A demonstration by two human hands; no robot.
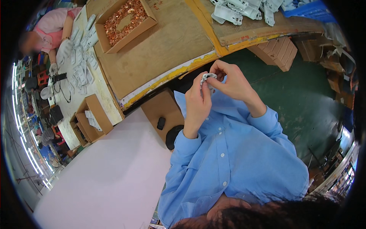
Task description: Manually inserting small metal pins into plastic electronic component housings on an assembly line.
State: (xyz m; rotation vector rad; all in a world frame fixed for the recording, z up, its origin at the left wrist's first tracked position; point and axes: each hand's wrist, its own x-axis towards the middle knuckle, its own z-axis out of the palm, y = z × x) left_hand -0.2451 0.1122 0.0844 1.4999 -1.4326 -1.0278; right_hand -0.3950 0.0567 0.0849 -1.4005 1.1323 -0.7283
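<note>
A small white plastic housing (pixel 208 76) is held up in front of my chest, just off the near edge of the worktable. My left hand (pixel 198 101) grips it from the left, fingers and thumb closed on its side. My right hand (pixel 233 83) pinches at its right end, fingertips bent over the hollow side. Whether a smaller part sits between the right fingertips cannot be seen. On the table beyond, an open cardboard box (pixel 134 39) holds many small copper-coloured metal pieces (pixel 120 21).
The cardboard-covered worktable (pixel 171 45) has a yellow-taped edge. White plastic housings (pixel 228 14) lie heaped at its far right beside a blue bin (pixel 309 9). At left, a co-worker in pink (pixel 53 28) sits by more white parts (pixel 80 68). A carton (pixel 100 114) stands nearby.
</note>
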